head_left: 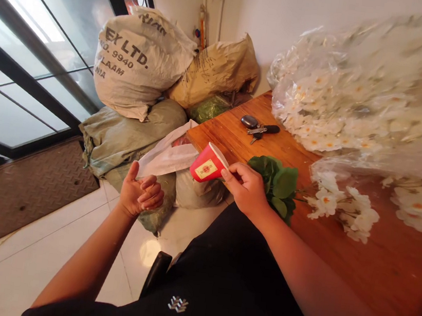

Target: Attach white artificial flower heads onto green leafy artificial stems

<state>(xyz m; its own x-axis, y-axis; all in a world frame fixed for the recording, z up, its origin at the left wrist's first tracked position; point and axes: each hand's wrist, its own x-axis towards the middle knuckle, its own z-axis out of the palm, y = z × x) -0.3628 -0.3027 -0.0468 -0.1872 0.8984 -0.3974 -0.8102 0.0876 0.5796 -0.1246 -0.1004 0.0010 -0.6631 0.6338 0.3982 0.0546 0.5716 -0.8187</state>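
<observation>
In my right hand (pixel 248 186) is a red paper cup (pixel 207 165) with a yellow label, pinched at its rim and tilted beside the table corner. My left hand (pixel 142 193) is held in the air to the left of the cup. Its thumb points up, apart from the half-curled fingers, and nothing shows in it. Just beyond my right hand, green leaves (pixel 283 182) lie on the wooden table (pixel 235 117). White flowers (pixel 344 206) with orange centres spread out to their right.
Clear plastic wrapping holds many white flowers (pixel 329 111) at the table's right. Keys with a dark fob (pixel 249 121) lie near the far edge. Stuffed sacks (pixel 137 65) and a white plastic bag (pixel 175 153) are piled past the corner. A glass door (pixel 39 16) stands at left.
</observation>
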